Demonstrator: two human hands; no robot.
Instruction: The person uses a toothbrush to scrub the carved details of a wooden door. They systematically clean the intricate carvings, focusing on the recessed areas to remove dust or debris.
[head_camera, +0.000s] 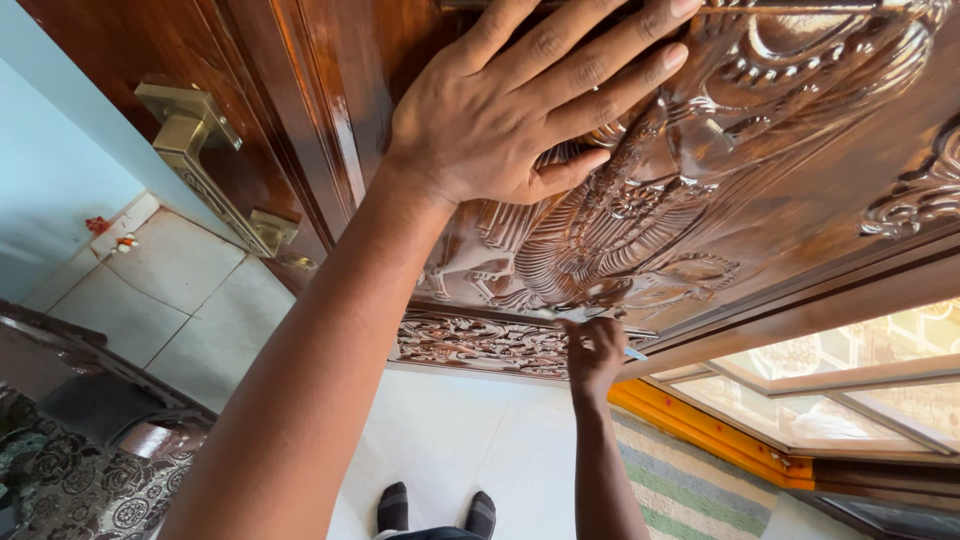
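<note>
Head view, only one: left hand (520, 105) lies flat on the carved wooden door (800, 150), fingers spread wide, palm pressed to the relief, gripping nothing, just bracing. Right hand (592, 352) is lower down, closed round a thin pale tool (634, 353), prob. a small brush or pen, tip hidden by the fist; can't tell which. It sits at the lower edge of the carved panel, touching or just off the wood.

Door: looks heavy, stiff, solid timber, glossy varnish so likely slick under the palm; raised carving w/ fine edges, prob. chippable, finish may mark. Best hold, by my read: flat palm on the broad relief as now, or the brass handle (200, 160) at the edge, not the thin ornament. The tool looks light, rigid, pinch-grip job.

Orientation: door stands upright, long axis vertical, running away from the cam toward the floor; carved face toward the person. Tool's long axis lies roughly across the door, free end pointing right.

Below: white tiled floor (450, 440), striped rug (690, 490), person's socked feet (435, 510).
</note>
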